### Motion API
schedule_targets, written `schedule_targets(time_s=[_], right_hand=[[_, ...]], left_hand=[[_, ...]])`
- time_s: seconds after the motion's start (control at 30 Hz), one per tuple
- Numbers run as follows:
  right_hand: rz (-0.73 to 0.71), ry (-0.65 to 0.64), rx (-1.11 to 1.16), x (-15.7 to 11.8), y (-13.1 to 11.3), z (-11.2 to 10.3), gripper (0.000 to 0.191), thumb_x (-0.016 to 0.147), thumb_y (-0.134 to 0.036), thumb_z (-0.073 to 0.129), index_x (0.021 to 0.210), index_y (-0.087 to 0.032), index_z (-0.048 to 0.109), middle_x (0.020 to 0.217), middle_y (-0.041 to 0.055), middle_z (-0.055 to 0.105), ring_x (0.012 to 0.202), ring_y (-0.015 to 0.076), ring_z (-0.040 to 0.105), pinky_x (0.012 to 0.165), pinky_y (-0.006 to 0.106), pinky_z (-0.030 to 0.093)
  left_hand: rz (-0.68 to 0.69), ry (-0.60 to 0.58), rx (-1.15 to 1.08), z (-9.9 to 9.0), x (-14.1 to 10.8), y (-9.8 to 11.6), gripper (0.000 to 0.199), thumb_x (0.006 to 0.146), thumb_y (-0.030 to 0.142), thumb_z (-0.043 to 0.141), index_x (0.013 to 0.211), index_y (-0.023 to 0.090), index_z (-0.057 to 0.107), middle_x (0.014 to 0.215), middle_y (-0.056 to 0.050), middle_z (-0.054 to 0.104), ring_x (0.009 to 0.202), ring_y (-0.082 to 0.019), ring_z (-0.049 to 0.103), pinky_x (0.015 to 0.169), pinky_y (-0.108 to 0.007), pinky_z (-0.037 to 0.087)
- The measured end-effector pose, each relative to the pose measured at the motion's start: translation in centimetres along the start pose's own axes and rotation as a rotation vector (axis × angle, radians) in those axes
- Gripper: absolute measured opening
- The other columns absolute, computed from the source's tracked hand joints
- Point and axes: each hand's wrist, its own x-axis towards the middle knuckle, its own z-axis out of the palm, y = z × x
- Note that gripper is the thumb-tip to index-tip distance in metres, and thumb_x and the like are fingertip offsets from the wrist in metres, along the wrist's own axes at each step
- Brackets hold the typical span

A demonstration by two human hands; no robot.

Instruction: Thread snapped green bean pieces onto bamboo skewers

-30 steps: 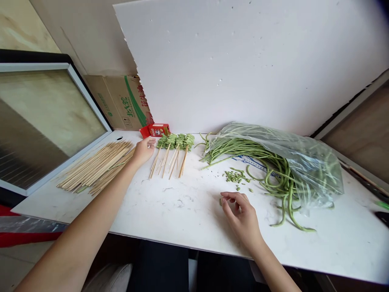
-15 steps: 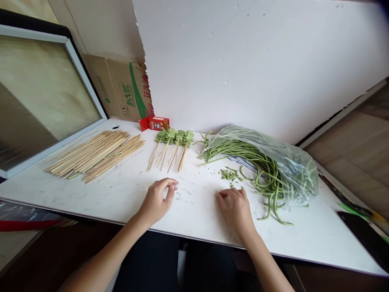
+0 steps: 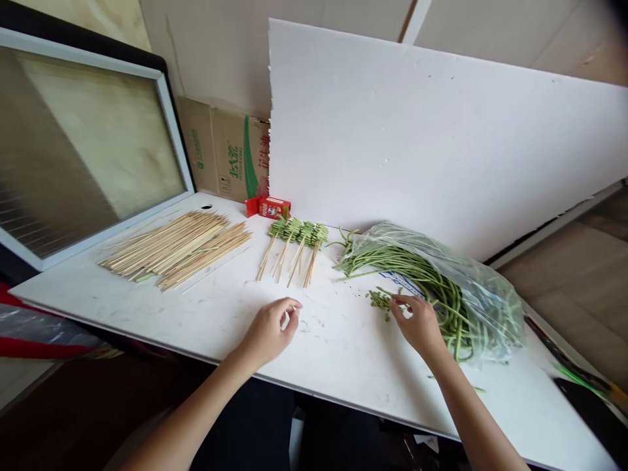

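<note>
Left hand: half curled; its holding I cannot tell.
Right hand: bent beside cut bean pieces, grip unclear.
Bean pieces: could scatter nearer, if right hand sweeps hastily.

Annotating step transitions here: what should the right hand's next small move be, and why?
Probably reach for one of the long beans: they stick out of the plastic bag near the right hand, which is by the cut bean pieces. No long bean shows in it or in the left hand. Whether it pinches a small piece is unclear.
</note>
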Motion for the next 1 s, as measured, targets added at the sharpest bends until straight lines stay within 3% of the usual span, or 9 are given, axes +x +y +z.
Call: schedule_targets(time_s=[0.2, 0.27, 0.33, 0.43, 0.57, 0.7, 0.83, 1.0], right_hand=[[-0.024, -0.015, 0.042, -0.9, -0.9, 1.4, 0.048, 0.096, -0.059, 0.055, 0.104, -0.019, 0.08, 0.1, 0.0142, 0.08, 0.08, 0.0297, 0.066, 0.091, 0.051, 0.05], [-0.016, -0.019, -0.011, -0.2, -0.2, 1.3, 0.045, 0.095, -0.053, 0.053, 0.105, -0.018, 0.079, 0.099, 0.015, 0.08, 0.08, 0.03, 0.068, 0.09, 0.051, 0.051], [0.0, -0.064, -0.089, 1.0, 0.6, 0.9, 0.042, 0.094, -0.042, 0.05, 0.111, -0.016, 0.078, 0.103, 0.0164, 0.08, 0.082, 0.0298, 0.07, 0.089, 0.049, 0.053], [0.002, -0.102, -0.176, 3.5, 1.4, 0.3, 0.042, 0.093, -0.027, 0.048, 0.122, -0.012, 0.075, 0.108, 0.0169, 0.08, 0.085, 0.0285, 0.071, 0.093, 0.047, 0.053], [-0.042, -0.177, -0.308, 6.5, 1.9, 0.2, 0.045, 0.09, -0.011, 0.049, 0.129, -0.011, 0.073, 0.118, 0.0171, 0.079, 0.111, 0.0302, 0.068, 0.106, 0.043, 0.046], [-0.092, -0.284, -0.421, 8.7, 2.0, 0.8, 0.046, 0.093, -0.005, 0.049, 0.131, -0.012, 0.074, 0.131, 0.0168, 0.075, 0.126, 0.0313, 0.059, 0.106, 0.039, 0.044], [-0.13, -0.348, -0.499, 10.4, 1.7, 1.6, 0.049, 0.093, -0.002, 0.051, 0.135, -0.015, 0.073, 0.134, 0.017, 0.073, 0.128, 0.0313, 0.055, 0.106, 0.038, 0.042], [-0.1, -0.312, -0.574, 11.9, 1.8, 1.8, 0.046, 0.099, -0.003, 0.044, 0.132, -0.012, 0.074, 0.131, 0.0185, 0.072, 0.126, 0.0321, 0.054, 0.101, 0.038, 0.041]], left_hand=[[-0.217, 0.305, 0.51, -11.9, 1.9, -5.8, 0.023, 0.094, 0.032, 0.054, 0.103, 0.022, 0.072, 0.093, -0.008, 0.08, 0.087, -0.026, 0.073, 0.08, -0.035, 0.055], [-0.261, 0.358, 0.596, -14.6, 1.5, -7.9, 0.024, 0.094, 0.034, 0.053, 0.102, 0.021, 0.072, 0.093, -0.009, 0.08, 0.089, -0.028, 0.073, 0.08, -0.036, 0.054], [-0.267, 0.344, 0.565, -15.7, 1.1, -9.4, 0.026, 0.093, 0.036, 0.052, 0.099, 0.022, 0.072, 0.088, -0.008, 0.079, 0.085, -0.028, 0.074, 0.078, -0.035, 0.053], [-0.22, 0.262, 0.449, -14.6, 1.1, -10.0, 0.028, 0.093, 0.043, 0.053, 0.095, 0.023, 0.072, 0.083, -0.006, 0.078, 0.079, -0.025, 0.073, 0.076, -0.033, 0.052], [-0.164, 0.078, 0.314, -11.0, 1.5, -8.4, 0.029, 0.095, 0.046, 0.053, 0.09, 0.025, 0.073, 0.077, -0.004, 0.077, 0.071, -0.023, 0.07, 0.069, -0.031, 0.049], [-0.14, -0.039, 0.264, -8.7, 1.5, -6.9, 0.03, 0.096, 0.045, 0.052, 0.086, 0.025, 0.072, 0.073, -0.004, 0.075, 0.066, -0.022, 0.068, 0.066, -0.031, 0.047], [-0.143, -0.056, 0.26, -8.6, 1.5, -6.6, 0.03, 0.097, 0.045, 0.051, 0.087, 0.026, 0.071, 0.073, -0.003, 0.075, 0.065, -0.022, 0.068, 0.067, -0.031, 0.047], [-0.143, -0.013, 0.255, -9.4, 1.6, -7.1, 0.03, 0.098, 0.047, 0.051, 0.089, 0.026, 0.071, 0.071, -0.001, 0.073, 0.064, -0.022, 0.066, 0.064, -0.031, 0.044]])
